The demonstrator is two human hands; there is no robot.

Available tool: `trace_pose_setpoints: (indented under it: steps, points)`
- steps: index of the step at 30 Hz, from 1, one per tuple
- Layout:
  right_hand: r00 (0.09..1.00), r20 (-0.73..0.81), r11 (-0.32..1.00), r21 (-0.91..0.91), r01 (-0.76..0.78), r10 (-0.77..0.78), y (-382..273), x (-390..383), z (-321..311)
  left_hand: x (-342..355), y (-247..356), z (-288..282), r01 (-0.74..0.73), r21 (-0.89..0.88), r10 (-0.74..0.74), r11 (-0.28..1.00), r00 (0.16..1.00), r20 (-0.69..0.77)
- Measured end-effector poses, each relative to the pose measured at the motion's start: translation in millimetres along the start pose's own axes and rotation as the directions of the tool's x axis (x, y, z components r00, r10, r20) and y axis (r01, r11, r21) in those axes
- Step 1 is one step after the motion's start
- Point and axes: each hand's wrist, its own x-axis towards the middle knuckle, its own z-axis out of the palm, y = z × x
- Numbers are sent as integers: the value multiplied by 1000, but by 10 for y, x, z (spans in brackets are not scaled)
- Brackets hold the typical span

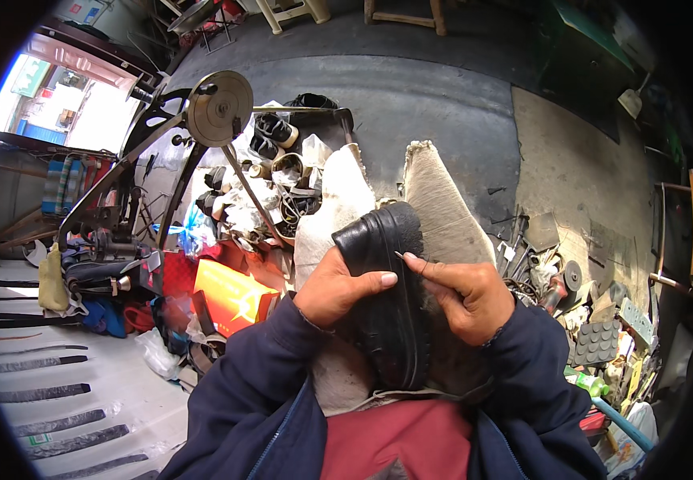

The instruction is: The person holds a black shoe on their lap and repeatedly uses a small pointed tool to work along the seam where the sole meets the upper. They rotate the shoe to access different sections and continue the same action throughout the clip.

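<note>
A black leather shoe [390,316] lies on its side across my lap, its thick ridged sole toward my right. My left hand [332,290] grips the shoe's leather, the thumb pressed along it near the edge above the sole. My right hand [470,298] is closed in a pinch, with a small thin pale tip [399,254] showing at the fingertips against the shoe's seam. What kind of thing it is I cannot make out. Beneath the shoe, a worn beige cover [449,204] spreads over my knees.
At the left stands a metal machine with a round wheel [220,109]. Worn shoes [273,136] and bags are heaped ahead, beside an orange box [233,296]. Tools and scraps [538,268] clutter the floor at right, with a studded rubber sheet [596,344]. Dark strips [46,394] lie at lower left.
</note>
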Motion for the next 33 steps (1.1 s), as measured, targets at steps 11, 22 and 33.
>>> trace_pose_setpoints:
  steps: [11,22,33]
  points:
    - [997,-72,999,42,33,-30,83,-99,-28,-1,32,21,30,19,-30,999,999,-15]
    - [1000,26,1000,-21,11,-10,94,10,-51,-2,41,14,67,26,-66,997,997,-35]
    - [998,13,997,-49,60,-60,148,-51,-54,2,33,-3,48,27,-48,998,999,-13]
